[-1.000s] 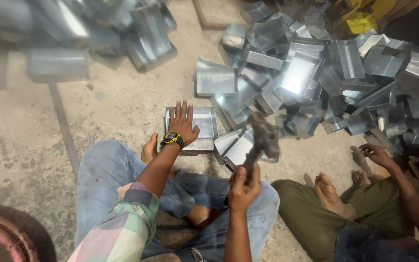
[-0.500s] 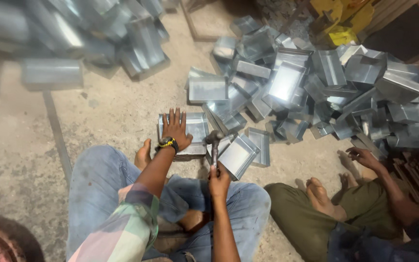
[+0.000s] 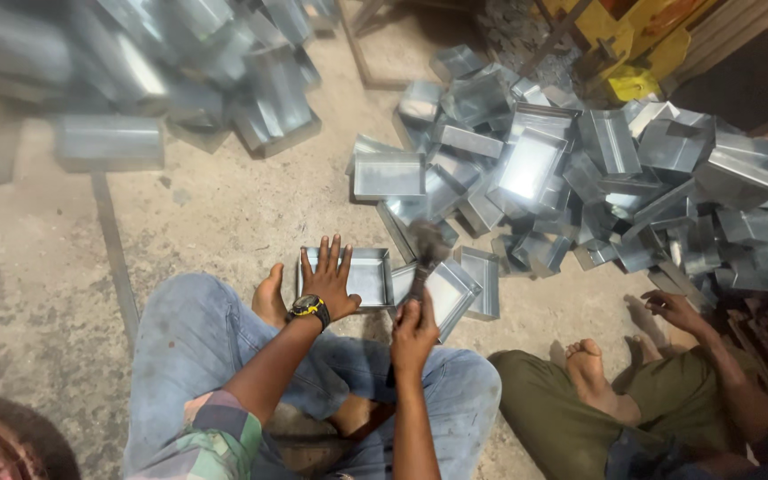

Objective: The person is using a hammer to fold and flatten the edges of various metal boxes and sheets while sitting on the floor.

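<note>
- Shallow square galvanized sheet-metal tray sits open side up on the concrete floor, right in front of the person's crossed legs, just past a bare foot.
- Left hand lies flat on the tray's near-left part, fingers spread wide, palm down, pinning it. Black wristwatch with yellow trim on that wrist.
- Right hand is wrapped tight around the handle of a dark-headed hammer; head is raised and motion-blurred, above the tray's right edge.
- Second tray of the same kind lies tilted, touching the right side of the first; a third is just beside that.
- Blue jeans on the person, plaid sleeve at the lower edge of view.
- Big loose heap of matching metal trays spreads over the floor beyond and to the right, piled at all angles.
- Another blurred pile of metal pieces far left, well apart from the hands.
- Second person sits to the right: olive trousers, bare foot, one hand reaching near the heap's edge; can't tell if it holds anything.
- Yellow object behind the heap, top right.
</note>
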